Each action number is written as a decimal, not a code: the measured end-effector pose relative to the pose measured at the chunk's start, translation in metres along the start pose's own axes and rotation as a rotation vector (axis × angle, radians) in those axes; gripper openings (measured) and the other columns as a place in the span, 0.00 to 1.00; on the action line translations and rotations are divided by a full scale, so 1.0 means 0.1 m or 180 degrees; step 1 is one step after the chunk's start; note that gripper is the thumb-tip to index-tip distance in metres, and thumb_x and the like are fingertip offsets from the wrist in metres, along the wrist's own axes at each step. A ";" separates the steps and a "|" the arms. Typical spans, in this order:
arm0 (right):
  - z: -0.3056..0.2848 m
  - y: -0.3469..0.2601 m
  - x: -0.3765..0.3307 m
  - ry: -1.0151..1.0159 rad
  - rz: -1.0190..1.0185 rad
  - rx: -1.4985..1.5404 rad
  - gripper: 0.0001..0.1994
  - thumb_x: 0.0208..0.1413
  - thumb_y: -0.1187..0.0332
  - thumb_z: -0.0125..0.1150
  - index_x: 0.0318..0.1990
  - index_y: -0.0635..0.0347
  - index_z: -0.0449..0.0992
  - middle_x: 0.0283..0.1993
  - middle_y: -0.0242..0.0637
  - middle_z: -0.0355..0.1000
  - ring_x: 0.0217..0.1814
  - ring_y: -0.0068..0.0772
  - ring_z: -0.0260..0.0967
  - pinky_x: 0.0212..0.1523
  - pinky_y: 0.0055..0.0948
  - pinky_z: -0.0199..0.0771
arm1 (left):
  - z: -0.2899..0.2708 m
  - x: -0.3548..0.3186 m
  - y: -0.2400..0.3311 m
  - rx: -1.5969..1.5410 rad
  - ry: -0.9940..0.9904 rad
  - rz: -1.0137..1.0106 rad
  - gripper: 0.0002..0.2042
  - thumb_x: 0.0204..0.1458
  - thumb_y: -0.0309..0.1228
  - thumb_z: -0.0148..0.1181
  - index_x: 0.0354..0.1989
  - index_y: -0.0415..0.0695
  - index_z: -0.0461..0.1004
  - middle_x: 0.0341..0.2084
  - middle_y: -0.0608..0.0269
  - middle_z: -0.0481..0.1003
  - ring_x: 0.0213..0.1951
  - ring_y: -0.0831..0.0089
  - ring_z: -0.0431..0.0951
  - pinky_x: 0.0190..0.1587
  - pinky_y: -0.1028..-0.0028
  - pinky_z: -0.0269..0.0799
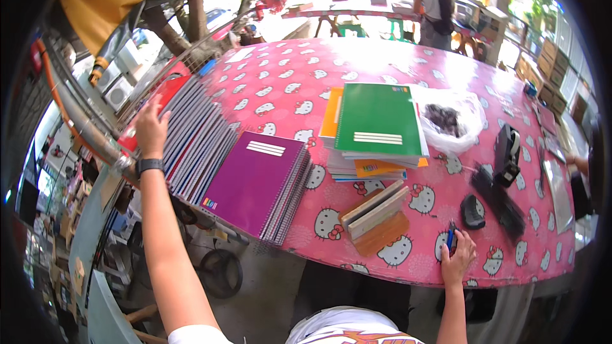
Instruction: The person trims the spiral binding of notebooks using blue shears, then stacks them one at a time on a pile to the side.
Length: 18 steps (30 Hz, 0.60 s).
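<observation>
My left hand [152, 129], a dark band on its wrist, reaches to the outer edge of a long row of spiral notebooks [194, 134], its fingers apart. A red cover shows at the row's far end. At the near end lies a purple spiral notebook [258, 181] on top of others. By the table's front edge, my right hand [459, 258] is closed around a small blue-handled tool [451, 240]; its exact kind is too small to tell. Wooden blocks [376, 216] lie to the left of that hand. Beyond it are a small black object [472, 211] and a bundle of thin black strands [500, 204].
A stack of notebooks topped by a green one [380, 118] stands mid-table, beside a plastic bag [449, 118] with dark contents. A black tape dispenser [507, 153] stands to the right. The pink patterned tablecloth [280, 79] covers the table. Other people [437, 6] stand behind.
</observation>
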State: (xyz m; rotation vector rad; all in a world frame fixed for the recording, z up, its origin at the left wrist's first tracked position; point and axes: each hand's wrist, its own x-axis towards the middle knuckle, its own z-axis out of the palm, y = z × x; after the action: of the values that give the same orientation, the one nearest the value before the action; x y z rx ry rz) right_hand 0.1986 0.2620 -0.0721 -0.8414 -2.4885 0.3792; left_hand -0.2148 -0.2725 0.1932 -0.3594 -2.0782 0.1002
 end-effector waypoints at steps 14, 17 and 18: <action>0.00 0.01 0.05 0.0084 -0.0051 -0.0113 0.25 0.43 0.62 0.60 0.51 0.55 0.66 0.54 0.39 0.61 0.58 0.42 0.54 0.57 0.44 0.49 | 0.01 -0.44 3.09 -0.2628 -0.0943 0.1363 0.19 0.45 0.39 0.63 0.46 0.44 0.74 0.50 0.54 0.70 0.55 0.59 0.65 0.56 0.62 0.61; -0.02 -0.04 0.05 0.0076 -0.0045 -0.0040 0.25 0.42 0.61 0.60 0.50 0.55 0.67 0.54 0.40 0.61 0.58 0.42 0.54 0.57 0.44 0.49 | 0.14 -0.64 3.56 -0.2635 -0.1055 0.1659 0.22 0.45 0.41 0.62 0.48 0.43 0.73 0.52 0.53 0.69 0.57 0.59 0.65 0.58 0.62 0.60; -0.03 -0.06 0.06 0.0105 -0.0064 -0.0026 0.24 0.42 0.62 0.61 0.50 0.56 0.67 0.53 0.40 0.61 0.58 0.42 0.54 0.57 0.44 0.49 | 0.21 -0.65 3.62 -0.2703 -0.1240 0.1628 0.23 0.45 0.41 0.62 0.48 0.41 0.72 0.52 0.53 0.69 0.56 0.58 0.65 0.58 0.63 0.59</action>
State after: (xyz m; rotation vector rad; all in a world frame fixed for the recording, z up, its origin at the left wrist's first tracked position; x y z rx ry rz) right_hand 0.1930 0.2615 -0.0649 -0.8185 -2.4678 0.3459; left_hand -0.1254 0.0548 0.0496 -1.4802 -2.2699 -0.4582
